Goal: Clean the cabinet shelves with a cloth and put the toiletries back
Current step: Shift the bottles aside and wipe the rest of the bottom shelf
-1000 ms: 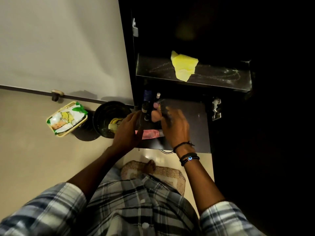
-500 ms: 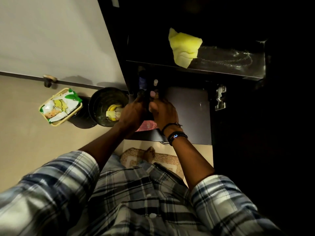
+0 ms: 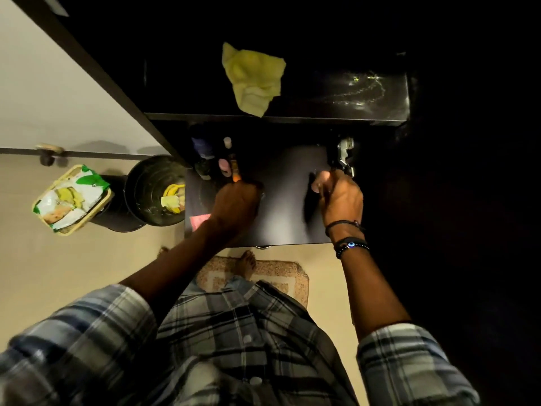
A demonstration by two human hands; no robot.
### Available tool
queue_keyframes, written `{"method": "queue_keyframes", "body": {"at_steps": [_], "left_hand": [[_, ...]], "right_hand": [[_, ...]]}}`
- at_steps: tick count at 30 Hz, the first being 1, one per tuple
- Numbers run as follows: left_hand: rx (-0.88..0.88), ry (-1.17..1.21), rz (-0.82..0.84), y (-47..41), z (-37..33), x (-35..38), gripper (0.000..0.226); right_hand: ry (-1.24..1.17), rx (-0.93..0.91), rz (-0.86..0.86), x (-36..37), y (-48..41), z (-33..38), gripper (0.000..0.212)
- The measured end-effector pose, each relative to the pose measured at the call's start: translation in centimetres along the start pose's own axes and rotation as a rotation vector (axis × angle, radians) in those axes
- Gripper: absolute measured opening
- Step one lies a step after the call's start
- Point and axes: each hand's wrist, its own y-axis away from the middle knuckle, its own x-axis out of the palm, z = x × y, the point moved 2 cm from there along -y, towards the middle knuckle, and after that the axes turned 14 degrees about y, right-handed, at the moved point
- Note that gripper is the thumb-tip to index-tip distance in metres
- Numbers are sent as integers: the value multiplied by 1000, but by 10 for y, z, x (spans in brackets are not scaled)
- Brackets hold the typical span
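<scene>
Cabinet interior, seen from above, dim light.

- Upper shelf (image 3: 351, 95): dark and glossy, with pale streaks at its right end. A yellow cloth (image 3: 253, 79) lies crumpled on its left half, one corner hanging over the front edge.
- Lower shelf (image 3: 281, 206): dark board. The toiletries (image 3: 216, 159) stand clustered in its back left corner: a blue bottle (image 3: 202, 148), a white cap (image 3: 227, 141), a pink cap (image 3: 224, 167), and a slender orange-tipped item (image 3: 235, 172). A flat pink item (image 3: 199, 221) lies at the front left, partly under the left forearm.
- Left hand (image 3: 237, 203): knuckles up, just in front of the cluster and touching the orange-tipped item. The fingers curl down out of sight, so I cannot tell what they close on, if anything.
- Right hand (image 3: 341, 200): at the shelf's right side, just below a metal hinge (image 3: 345, 156). The fingers are curled with the thumb out, and I cannot tell if they hold anything. Bracelets (image 3: 349, 244) sit at the wrist.
- Floor: a black bin (image 3: 146, 197) holding banana peel (image 3: 172, 197), a basket of packets (image 3: 70, 200) beside it, and a patterned mat (image 3: 281, 276) under a bare foot (image 3: 246, 263).
</scene>
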Motion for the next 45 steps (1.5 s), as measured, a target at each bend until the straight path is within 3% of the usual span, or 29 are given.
{"method": "queue_keyframes", "body": {"at_steps": [4, 8, 11, 28, 32, 36, 42, 45], "left_hand": [[35, -29, 41, -42, -44, 14, 25], [62, 19, 71, -76, -72, 23, 25], [80, 40, 103, -88, -85, 28, 24], [93, 83, 80, -84, -65, 37, 29], [134, 93, 24, -68, -50, 24, 28], [106, 44, -46, -34, -14, 9, 33], [74, -76, -236, 18, 28, -38, 47], [96, -157, -355, 28, 47, -50, 41]], "right_hand": [[120, -49, 21, 2, -5, -7, 32], [188, -53, 62, 5, -7, -8, 26], [214, -44, 100, 4, -9, -8, 44], [123, -27, 87, -3, 7, -12, 46], [85, -25, -7, -7, 10, -6, 47], [-100, -145, -73, -9, 13, 27, 29], [-230, -317, 191, 27, 12, 105, 39], [-280, -401, 200, 37, 14, 139, 40]]}}
